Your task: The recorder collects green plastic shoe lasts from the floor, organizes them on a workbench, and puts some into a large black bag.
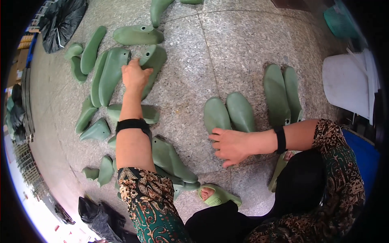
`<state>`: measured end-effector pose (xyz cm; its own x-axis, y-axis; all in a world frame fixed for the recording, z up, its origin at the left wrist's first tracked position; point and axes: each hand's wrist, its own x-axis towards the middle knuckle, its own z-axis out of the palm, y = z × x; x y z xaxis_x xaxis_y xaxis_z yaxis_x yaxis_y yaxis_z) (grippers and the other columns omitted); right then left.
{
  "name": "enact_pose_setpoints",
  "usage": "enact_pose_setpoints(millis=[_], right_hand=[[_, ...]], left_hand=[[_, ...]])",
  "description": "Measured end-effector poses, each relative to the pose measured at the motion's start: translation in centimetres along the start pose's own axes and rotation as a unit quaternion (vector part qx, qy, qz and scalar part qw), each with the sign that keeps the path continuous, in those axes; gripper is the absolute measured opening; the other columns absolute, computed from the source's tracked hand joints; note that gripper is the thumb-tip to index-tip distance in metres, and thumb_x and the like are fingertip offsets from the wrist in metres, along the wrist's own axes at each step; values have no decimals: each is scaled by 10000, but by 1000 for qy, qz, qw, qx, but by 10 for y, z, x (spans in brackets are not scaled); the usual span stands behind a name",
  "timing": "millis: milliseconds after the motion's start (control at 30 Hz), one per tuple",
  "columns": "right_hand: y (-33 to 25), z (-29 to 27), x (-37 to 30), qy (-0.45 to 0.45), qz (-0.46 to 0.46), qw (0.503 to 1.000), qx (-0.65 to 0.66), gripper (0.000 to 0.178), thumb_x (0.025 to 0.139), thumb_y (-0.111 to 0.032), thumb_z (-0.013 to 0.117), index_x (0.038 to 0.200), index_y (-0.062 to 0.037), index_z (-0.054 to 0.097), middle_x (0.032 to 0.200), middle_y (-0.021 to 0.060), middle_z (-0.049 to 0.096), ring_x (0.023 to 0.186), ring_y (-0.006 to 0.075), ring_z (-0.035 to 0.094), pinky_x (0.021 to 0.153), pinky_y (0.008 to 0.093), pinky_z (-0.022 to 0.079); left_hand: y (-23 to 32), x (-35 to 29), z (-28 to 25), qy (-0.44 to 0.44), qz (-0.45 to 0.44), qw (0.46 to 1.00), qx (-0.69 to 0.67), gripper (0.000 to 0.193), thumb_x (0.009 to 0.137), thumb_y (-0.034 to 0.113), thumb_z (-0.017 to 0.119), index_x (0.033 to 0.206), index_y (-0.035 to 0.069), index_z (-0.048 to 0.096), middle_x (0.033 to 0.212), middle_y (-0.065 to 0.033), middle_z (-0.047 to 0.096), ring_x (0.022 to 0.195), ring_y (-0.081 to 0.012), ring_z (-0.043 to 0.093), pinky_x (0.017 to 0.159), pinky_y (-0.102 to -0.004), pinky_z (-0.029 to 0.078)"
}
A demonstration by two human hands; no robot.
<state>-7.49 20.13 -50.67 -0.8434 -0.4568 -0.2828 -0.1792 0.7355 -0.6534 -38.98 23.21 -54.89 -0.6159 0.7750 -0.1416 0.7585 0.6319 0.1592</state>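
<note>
A black plastic bag point(63, 24) sits far left on the speckled stone floor point(186, 73). Next come scattered green shoe lasts point(111, 79); the left hand point(135, 76) is at two of them, thumb apart from its fingers, though whether it grips either I cannot tell. Rightward, a middle pair of lasts point(216, 113) lies side by side, the right hand point(233, 146) at their near ends, fingers spread wide. Another pair of lasts point(276, 93) lies farther right, then a white container point(344, 81).

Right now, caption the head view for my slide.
Left hand at green shoe lasts on a speckled floor, right hand near a separate pair.
</note>
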Motion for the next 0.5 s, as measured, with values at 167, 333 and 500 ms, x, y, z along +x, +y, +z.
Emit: enact_pose_setpoints(millis=[167,333,500], right_hand=[[24,23,-28,137,-55,989,-16,243,735,-296,570,679,-75,655,695,28,606,913,242,525,930,390,317],[28,18,-75,162,19,987,5,142,711,-176,576,660,-57,635,742,35,615,992,238,530,965,409,318],[30,11,-72,110,39,991,72,180,735,-190,610,782,-17,622,885,91,608,1060,265,504,985,402,297]], left_hand=[[4,-49,7,55,248,966,-54,328,621,126,688,939,85,615,896,-84,619,866,-298,536,783,-384,417],[32,-140,-7,-68,416,906,-37,407,599,-22,576,996,60,597,1037,-80,593,918,-256,509,779,-364,390],[17,-221,-15,-205,450,868,50,440,603,14,586,1039,71,588,1151,-68,540,1035,-221,472,856,-348,354]])
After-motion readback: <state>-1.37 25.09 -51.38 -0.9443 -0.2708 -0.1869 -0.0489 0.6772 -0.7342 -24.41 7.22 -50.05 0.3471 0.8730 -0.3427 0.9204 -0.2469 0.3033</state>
